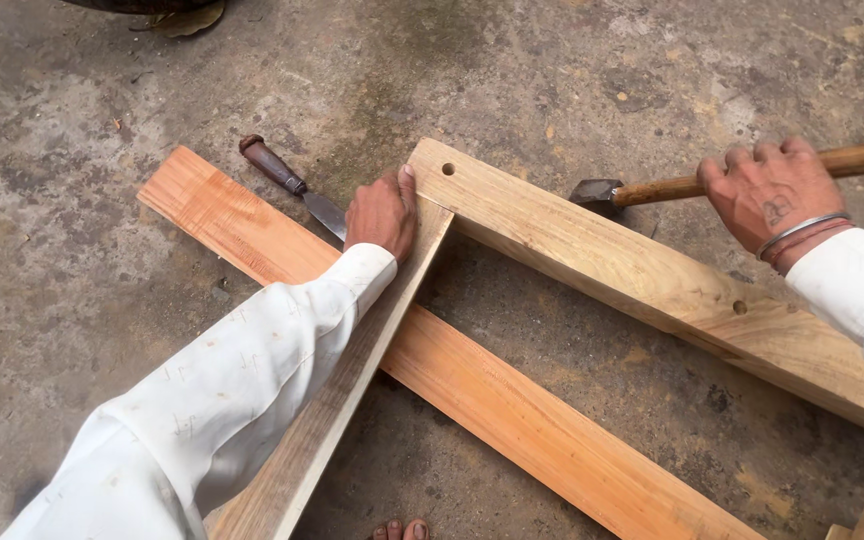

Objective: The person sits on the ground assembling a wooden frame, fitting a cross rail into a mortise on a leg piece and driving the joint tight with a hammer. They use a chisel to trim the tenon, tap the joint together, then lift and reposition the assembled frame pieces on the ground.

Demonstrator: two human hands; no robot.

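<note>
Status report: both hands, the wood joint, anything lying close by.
Left hand pressing the corner joint of two pale boards. Right hand gripping hammer, head beside the thick board. Chisel lying on reddish plank, by left hand.

Stained, mottled grey concrete floor (72, 300) lies in flat, even daylight.

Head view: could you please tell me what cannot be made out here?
- Chisel tip: hidden behind the left hand.
- Hammer handle end: cut off by the right edge, past the right hand.
- Joint between pale beam and thin board: covered by the left hand.
</note>
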